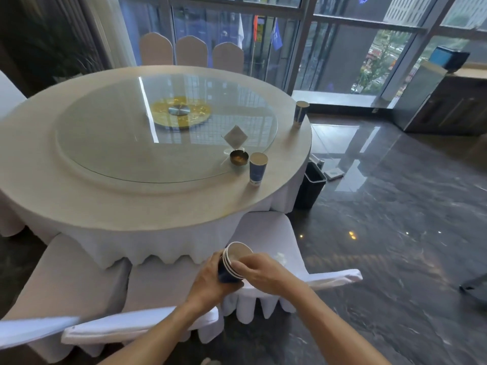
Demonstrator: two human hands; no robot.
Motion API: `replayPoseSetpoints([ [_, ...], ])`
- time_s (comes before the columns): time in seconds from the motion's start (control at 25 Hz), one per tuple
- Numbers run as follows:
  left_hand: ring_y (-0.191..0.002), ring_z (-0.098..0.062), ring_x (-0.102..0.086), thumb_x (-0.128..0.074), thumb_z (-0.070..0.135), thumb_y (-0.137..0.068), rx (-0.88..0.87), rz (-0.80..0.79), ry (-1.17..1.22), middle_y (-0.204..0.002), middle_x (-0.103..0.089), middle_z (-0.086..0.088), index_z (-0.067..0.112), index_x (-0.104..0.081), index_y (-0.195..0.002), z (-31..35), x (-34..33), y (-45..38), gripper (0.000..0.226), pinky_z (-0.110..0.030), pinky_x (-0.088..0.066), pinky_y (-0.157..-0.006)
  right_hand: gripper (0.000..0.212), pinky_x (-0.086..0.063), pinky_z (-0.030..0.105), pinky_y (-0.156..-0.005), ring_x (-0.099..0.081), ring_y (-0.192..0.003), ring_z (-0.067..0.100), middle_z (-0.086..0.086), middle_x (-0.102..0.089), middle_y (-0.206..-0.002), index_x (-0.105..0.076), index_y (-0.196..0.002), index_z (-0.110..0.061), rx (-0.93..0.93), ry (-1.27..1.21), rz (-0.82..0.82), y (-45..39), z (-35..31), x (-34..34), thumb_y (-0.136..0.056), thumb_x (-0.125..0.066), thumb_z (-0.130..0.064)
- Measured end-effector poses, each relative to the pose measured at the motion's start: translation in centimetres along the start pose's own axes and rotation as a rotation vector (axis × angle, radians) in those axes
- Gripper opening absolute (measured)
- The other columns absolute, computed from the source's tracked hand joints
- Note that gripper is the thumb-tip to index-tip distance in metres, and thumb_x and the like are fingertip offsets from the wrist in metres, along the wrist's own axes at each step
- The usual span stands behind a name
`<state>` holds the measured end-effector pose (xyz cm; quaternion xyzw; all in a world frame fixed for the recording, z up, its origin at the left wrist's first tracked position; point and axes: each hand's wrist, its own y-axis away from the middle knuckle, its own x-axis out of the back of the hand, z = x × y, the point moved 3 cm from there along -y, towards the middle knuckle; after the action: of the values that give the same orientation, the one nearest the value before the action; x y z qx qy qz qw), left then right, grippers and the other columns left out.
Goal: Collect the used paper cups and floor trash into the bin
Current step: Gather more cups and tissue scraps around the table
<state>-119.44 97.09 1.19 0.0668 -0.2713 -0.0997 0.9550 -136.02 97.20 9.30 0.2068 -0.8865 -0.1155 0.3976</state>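
A stack of nested blue paper cups [235, 262] is held low in front of me, above a white-covered chair. My left hand [208, 281] wraps the stack's dark blue body from below. My right hand [259, 271] grips the white rims from the right. Two more blue paper cups stand upright on the round table: one [257, 168] near the front right edge, one [301, 113] at the far right edge. A dark bin [311, 187] stands on the floor just right of the table.
The round table [147, 204] carries a glass turntable [166, 127], a brass ashtray [238, 158] and a folded napkin [235, 137]. White-covered chairs [266, 233] ring it. A flat white item [334, 173] lies on the dark glossy floor beyond the bin. A cabinet [448, 106] stands far right.
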Motion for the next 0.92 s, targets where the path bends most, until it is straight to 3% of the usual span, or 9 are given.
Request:
replayPoseSetpoints([
  [0.12,-0.101,-0.015,-0.066,-0.088,0.050,-0.060,0.045,0.050,-0.069,-0.115,-0.066,0.009,0.032,-0.054,-0.127,0.5,-0.2,-1.6,0.077,-0.027,-0.051,-0.078,0.050,-0.051,0.041,-0.071,-0.060,-0.073,0.022,0.003,-0.068,-0.080,-0.068,-0.084,-0.014,0.015,-0.027,0.036,-1.1,1.1,1.1,-0.093,-0.048,-0.058],
  [0.28,-0.103,-0.021,-0.064,-0.075,0.067,-0.052,0.075,0.131,-0.148,-0.114,-0.065,0.004,0.025,-0.058,-0.127,1.0,-1.1,-6.4,0.088,-0.037,-0.053,-0.084,0.030,-0.053,0.033,-0.092,-0.064,-0.102,0.011,-0.008,-0.072,-0.114,-0.074,-0.112,-0.026,0.016,0.011,0.027,-4.1,2.5,3.3,-0.098,-0.054,-0.043],
  [0.56,-0.110,-0.030,-0.065,-0.081,0.057,-0.049,0.097,0.113,0.033,-0.119,-0.068,-0.003,0.019,-0.058,-0.128,1.8,-3.0,-18.6,0.091,-0.042,-0.055,-0.086,0.032,-0.054,0.038,-0.097,-0.065,-0.109,0.017,-0.002,-0.071,-0.120,-0.073,-0.119,-0.023,-0.067,0.199,0.036,-13.1,5.8,11.9,-0.098,-0.058,-0.040],
  [0.64,-0.109,-0.029,-0.065,-0.078,0.058,-0.048,0.104,0.141,0.097,-0.117,-0.068,-0.002,0.019,-0.058,-0.125,1.8,-2.4,-20.8,0.089,-0.043,-0.055,-0.086,0.034,-0.049,0.033,-0.103,-0.061,-0.118,0.020,0.000,-0.068,-0.128,-0.070,-0.126,-0.022,-0.062,0.226,0.079,-15.5,5.5,14.5,-0.098,-0.061,-0.038],
  [0.76,-0.107,-0.024,-0.066,-0.086,0.050,-0.053,0.115,0.153,0.158,-0.116,-0.068,0.001,0.021,-0.057,-0.123,1.9,-0.6,-23.3,0.081,-0.040,-0.055,-0.084,0.062,-0.038,0.030,-0.109,-0.048,-0.136,0.021,0.006,-0.052,-0.149,-0.049,-0.148,-0.018,-0.058,0.196,0.217,-20.2,4.8,17.7,-0.093,-0.071,-0.036],
  [0.92,-0.107,-0.017,-0.067,-0.095,0.031,-0.062,0.193,0.160,0.237,-0.115,-0.070,0.007,0.027,-0.058,-0.121,0.6,0.9,-24.4,0.070,-0.028,-0.051,-0.078,0.093,-0.039,0.038,-0.109,-0.041,-0.138,0.029,0.011,-0.040,-0.150,-0.030,-0.154,-0.020,-0.097,0.082,0.414,-26.7,5.7,19.3,-0.080,-0.082,-0.043],
])
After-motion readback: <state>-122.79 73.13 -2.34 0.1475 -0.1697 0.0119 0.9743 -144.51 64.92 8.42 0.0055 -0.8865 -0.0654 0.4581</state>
